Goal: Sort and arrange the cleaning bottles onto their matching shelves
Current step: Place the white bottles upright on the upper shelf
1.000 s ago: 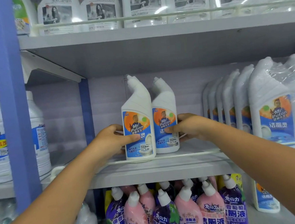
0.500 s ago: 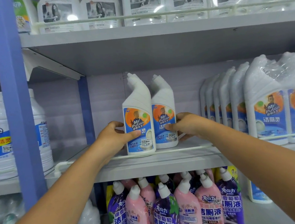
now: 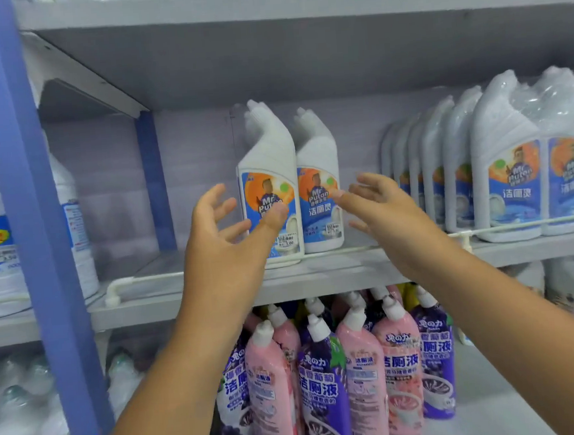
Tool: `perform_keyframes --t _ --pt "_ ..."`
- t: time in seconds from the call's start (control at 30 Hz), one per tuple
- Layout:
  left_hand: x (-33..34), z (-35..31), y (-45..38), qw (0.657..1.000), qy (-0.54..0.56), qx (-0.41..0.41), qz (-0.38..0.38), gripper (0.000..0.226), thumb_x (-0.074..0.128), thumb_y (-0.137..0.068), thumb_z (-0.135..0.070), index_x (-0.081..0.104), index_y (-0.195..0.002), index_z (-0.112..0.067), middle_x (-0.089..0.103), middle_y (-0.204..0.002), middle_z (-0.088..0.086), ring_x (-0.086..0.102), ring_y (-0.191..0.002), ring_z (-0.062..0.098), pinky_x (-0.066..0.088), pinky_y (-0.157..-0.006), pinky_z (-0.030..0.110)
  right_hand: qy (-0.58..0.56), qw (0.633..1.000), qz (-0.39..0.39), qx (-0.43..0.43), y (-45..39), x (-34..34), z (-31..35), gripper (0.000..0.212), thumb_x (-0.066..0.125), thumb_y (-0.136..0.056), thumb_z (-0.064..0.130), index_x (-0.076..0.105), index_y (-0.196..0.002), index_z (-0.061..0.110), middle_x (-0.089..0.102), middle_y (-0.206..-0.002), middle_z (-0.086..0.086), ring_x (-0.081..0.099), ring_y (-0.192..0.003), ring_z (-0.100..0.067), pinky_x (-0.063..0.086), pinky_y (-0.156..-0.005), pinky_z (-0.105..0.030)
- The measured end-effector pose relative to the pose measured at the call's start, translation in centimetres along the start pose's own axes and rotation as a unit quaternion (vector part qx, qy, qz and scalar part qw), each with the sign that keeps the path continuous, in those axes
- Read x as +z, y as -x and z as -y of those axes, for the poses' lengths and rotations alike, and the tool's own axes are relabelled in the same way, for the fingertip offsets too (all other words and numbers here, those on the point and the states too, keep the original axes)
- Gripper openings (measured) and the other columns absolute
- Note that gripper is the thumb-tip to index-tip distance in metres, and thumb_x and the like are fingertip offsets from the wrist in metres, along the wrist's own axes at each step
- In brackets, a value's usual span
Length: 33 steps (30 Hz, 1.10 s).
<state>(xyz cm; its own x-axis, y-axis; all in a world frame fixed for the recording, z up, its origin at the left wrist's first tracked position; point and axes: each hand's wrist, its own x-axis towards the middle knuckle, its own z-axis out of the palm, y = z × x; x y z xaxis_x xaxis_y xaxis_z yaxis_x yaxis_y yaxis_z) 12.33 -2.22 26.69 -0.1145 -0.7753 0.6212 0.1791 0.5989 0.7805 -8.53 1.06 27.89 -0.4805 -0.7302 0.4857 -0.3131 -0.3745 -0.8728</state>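
Both hands have let go of the two bottles and drawn back toward the camera. The left hand hovers with fingers spread, its thumb overlapping the left bottle in view; whether it touches is unclear. The right hand is also spread, holding nothing. The right bottle stands touching its twin, upright behind the rail at the shelf edge. Open room lies left of them up to the blue post, and a gap right before the wrapped packs. Motion blurs the labels; lower bottles are partly hidden by the arms.
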Motion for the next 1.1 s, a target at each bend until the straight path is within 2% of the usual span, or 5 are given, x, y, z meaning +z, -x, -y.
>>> perform_keyframes --t 0.2,0.53,0.77,0.93,1.1 --pt "3.0 4.9 7.2 0.986 0.121 -0.088 0.072 0.078 0.081 -0.054 -0.059 0.055 -0.127 -0.046 0.066 -0.122 -0.026 0.068 -0.107 -0.002 0.053 -0.083 0.020 0.021 0.993 -0.082 -0.081 8.1 -3.7 -2.4 0.062 0.073 -0.084 0.039 0.052 -0.140 0.026 0.064 -0.134 0.015 0.062 -0.120 0.003 0.052 -0.102 -0.030" --pt "18.4 13.2 16.1 0.947 0.104 -0.231 0.197 0.049 0.082 -0.072 -0.033 0.059 -0.115 -0.038 0.063 -0.123 -0.016 0.067 -0.100 -0.002 0.052 -0.078 0.014 0.026 0.972 -0.223 0.065 15.1 -19.5 -13.1 0.055 0.076 -0.076 0.037 0.061 -0.128 0.028 0.072 -0.122 0.016 0.067 -0.117 -0.007 0.050 -0.107 -0.049" --pt "31.7 16.3 21.7 0.944 0.023 -0.279 0.175 0.060 0.076 -0.057 -0.061 0.055 -0.111 -0.045 0.059 -0.123 -0.024 0.063 -0.111 0.003 0.056 -0.096 0.047 0.019 0.966 -0.197 0.168 16.8 -33.7 -19.0 0.039 0.075 -0.086 0.034 0.060 -0.121 0.039 0.069 -0.119 0.024 0.066 -0.112 -0.003 0.052 -0.104 -0.046" --pt "38.1 17.9 25.5 0.938 -0.023 -0.311 0.151 0.048 0.081 -0.081 -0.041 0.053 -0.120 -0.038 0.059 -0.124 -0.023 0.063 -0.109 0.001 0.047 -0.084 0.023 0.030 0.963 -0.158 0.218 16.0 -41.5 -22.4 0.040 0.074 -0.090 0.039 0.055 -0.125 0.039 0.063 -0.130 0.018 0.065 -0.114 -0.005 0.056 -0.095 -0.038" --pt "41.5 19.7 24.3 0.937 -0.080 -0.320 0.117 0.053 0.080 -0.083 -0.045 0.055 -0.128 -0.035 0.059 -0.122 -0.022 0.058 -0.107 -0.007 0.050 -0.095 0.032 0.057 0.960 -0.141 0.236 11.9 -45.1 -25.6 0.041 0.071 -0.093 0.039 0.051 -0.129 0.035 0.059 -0.132 0.015 0.062 -0.115 -0.009 0.053 -0.102 -0.042"
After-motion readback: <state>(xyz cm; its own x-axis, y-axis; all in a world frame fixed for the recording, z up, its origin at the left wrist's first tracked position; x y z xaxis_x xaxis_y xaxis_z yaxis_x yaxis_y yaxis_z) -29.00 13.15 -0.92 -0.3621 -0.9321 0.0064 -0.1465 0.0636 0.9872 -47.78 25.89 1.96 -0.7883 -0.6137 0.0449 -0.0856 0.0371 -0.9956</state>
